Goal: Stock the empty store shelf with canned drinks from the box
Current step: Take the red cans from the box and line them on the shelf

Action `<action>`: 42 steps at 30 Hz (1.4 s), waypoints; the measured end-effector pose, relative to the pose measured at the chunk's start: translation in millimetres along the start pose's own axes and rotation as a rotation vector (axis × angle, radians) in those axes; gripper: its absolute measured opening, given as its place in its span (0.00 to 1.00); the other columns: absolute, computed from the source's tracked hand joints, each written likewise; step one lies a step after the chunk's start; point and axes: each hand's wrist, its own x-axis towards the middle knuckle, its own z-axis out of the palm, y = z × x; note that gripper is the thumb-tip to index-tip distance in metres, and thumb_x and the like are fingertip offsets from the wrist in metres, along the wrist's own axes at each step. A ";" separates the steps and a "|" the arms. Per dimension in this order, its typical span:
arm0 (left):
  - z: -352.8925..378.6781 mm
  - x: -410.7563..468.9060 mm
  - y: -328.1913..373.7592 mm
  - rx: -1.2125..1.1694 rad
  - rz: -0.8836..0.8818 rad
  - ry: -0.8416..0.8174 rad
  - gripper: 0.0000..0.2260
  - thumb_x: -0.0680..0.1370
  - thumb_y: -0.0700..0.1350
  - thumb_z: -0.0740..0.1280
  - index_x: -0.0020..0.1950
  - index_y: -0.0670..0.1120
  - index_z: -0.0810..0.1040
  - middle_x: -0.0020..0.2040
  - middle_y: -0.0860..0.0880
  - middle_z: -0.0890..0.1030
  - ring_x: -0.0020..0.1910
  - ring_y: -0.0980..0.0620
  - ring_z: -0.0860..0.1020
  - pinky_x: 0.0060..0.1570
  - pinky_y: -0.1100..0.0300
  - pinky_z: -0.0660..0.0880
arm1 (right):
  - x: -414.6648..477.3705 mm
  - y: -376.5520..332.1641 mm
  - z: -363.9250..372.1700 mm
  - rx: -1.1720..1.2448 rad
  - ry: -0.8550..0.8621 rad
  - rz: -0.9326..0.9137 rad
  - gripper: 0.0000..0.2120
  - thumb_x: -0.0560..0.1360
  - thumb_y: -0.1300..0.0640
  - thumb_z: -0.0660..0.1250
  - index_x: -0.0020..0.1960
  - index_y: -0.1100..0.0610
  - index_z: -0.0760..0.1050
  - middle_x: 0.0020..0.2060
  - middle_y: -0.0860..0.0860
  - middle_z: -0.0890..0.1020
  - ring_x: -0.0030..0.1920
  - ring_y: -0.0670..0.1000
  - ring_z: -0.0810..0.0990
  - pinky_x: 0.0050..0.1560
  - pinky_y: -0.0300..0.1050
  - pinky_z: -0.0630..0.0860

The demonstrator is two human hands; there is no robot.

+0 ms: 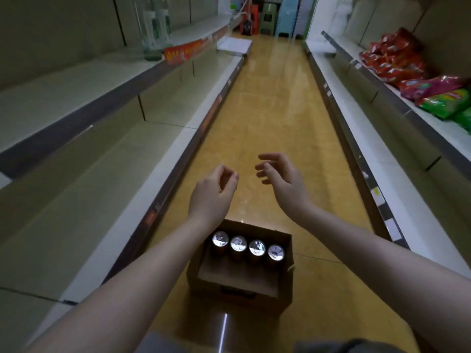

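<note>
The left hand [212, 192] is curling loosely and the right hand [280, 177] is hanging half open, both holding nothing. Four cans [238, 244] are sitting in the box [239, 299] below them.

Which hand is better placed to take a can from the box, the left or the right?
Probably the left. The left hand is empty and hovers nearest the leftmost can in the box. The right hand, also empty, is farther off.

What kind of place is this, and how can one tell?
Most likely a shop aisle: long shelves on both sides, snack bags on the right one, and a box of cans on the floor.
</note>
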 end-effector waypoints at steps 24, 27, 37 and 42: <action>146.3 -38.7 -213.9 0.835 -0.544 -0.188 0.25 0.76 0.44 0.65 0.70 0.39 0.61 0.67 0.39 0.66 0.64 0.41 0.68 0.60 0.51 0.69 | -83.9 280.8 -21.9 -0.784 -0.293 0.550 0.19 0.74 0.59 0.66 0.62 0.58 0.62 0.59 0.58 0.68 0.48 0.52 0.74 0.42 0.41 0.74; 146.6 -32.2 -222.9 0.780 -0.636 -0.115 0.21 0.78 0.45 0.63 0.68 0.38 0.64 0.64 0.38 0.70 0.62 0.40 0.71 0.57 0.50 0.71 | -81.1 286.7 -20.1 -0.622 -0.206 0.663 0.20 0.75 0.59 0.66 0.61 0.58 0.58 0.50 0.55 0.76 0.42 0.52 0.78 0.38 0.47 0.78; 147.4 -21.4 -229.8 0.700 -0.691 -0.021 0.09 0.81 0.43 0.57 0.56 0.41 0.74 0.50 0.42 0.78 0.45 0.45 0.76 0.41 0.53 0.72 | -58.1 314.0 -23.1 -0.632 -0.288 0.732 0.06 0.80 0.60 0.56 0.54 0.59 0.70 0.35 0.49 0.73 0.35 0.48 0.75 0.33 0.41 0.74; 150.5 13.0 -211.5 0.702 -0.681 -0.024 0.10 0.80 0.43 0.58 0.56 0.41 0.75 0.47 0.43 0.78 0.40 0.50 0.73 0.39 0.56 0.72 | -22.2 319.0 -39.7 -0.569 -0.286 0.679 0.06 0.79 0.63 0.56 0.52 0.61 0.71 0.33 0.48 0.73 0.34 0.50 0.76 0.32 0.43 0.73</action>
